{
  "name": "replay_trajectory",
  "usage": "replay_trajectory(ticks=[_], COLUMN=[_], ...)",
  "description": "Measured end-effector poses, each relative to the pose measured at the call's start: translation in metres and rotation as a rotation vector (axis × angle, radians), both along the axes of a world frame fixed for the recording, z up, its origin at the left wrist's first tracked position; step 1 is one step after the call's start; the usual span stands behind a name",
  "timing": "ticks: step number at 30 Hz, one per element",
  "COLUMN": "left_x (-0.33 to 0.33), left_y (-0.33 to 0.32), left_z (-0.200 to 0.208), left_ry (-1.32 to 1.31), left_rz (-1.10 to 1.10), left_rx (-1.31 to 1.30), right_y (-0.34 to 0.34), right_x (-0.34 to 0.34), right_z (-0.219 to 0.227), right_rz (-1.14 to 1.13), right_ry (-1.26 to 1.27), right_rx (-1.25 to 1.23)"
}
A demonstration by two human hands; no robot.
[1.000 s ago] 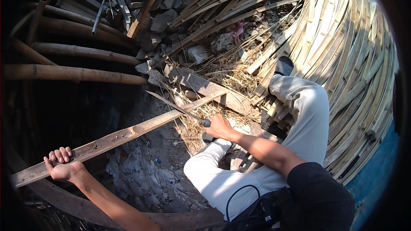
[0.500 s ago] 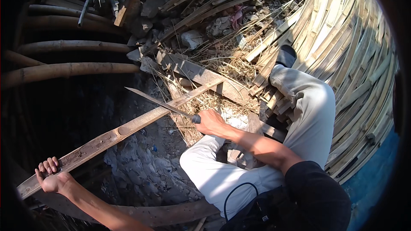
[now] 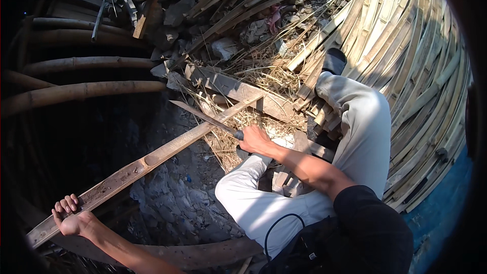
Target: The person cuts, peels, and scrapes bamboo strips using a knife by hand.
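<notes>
1. While the person sits low among cut bamboo, the left hand point(image 3: 72, 219) is wrapped around the near end of a long split bamboo strip point(image 3: 152, 158), fingers point(image 3: 66, 204) curled over its upper edge and clamped on it.
2. That strip runs diagonally up and to the right, its hollow inner face turned upward, and its far end rests on the wooden block point(image 3: 238, 90) lying amid dry shavings.
3. Right hand point(image 3: 255, 140) now: closed tight around the dark handle of a long knife point(image 3: 205, 117), fingers shut on the grip.
4. Blade points up and left, lying across the strip near its far end; whether the edge bites into the bamboo, I cannot tell.
5. Both knees in pale trousers point(image 3: 362, 132) frame the work, one shoe point(image 3: 334, 61) planted up by the strips.
6. Off to the right, a big curved stack of flat bamboo slats point(image 3: 416, 71) fans along the rim.
7. Top left, whole bamboo poles point(image 3: 86, 92) lie side by side in shadow, well apart from the hands.
8. Grey stones point(image 3: 177, 12) and rubble sit at the top, beyond the block, with loose straw-like scraps point(image 3: 269, 73) scattered around them.
9. No bins or baskets show; everything lies loose on the ground.
</notes>
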State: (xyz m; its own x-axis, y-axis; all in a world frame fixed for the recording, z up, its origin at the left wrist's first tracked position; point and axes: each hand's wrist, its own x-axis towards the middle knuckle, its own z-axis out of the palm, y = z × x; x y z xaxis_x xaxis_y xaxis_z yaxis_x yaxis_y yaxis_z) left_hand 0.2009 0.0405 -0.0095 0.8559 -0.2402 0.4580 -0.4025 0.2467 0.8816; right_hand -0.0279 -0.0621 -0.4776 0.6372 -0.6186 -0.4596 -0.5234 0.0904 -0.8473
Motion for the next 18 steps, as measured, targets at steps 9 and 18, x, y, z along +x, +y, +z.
replay_trajectory(ticks=[9, 18], left_x=[-0.005, 0.004], left_y=[-0.003, 0.011], left_z=[0.002, -0.003], left_ry=[0.003, -0.002], left_rz=[-0.024, -0.077], left_rx=[0.015, -0.018], right_y=[0.007, 0.009], right_x=[-0.067, -0.039], right_z=[-0.107, -0.071], right_rz=[-0.172, -0.179], right_ry=[0.327, 0.2], right_rx=[0.193, 0.095])
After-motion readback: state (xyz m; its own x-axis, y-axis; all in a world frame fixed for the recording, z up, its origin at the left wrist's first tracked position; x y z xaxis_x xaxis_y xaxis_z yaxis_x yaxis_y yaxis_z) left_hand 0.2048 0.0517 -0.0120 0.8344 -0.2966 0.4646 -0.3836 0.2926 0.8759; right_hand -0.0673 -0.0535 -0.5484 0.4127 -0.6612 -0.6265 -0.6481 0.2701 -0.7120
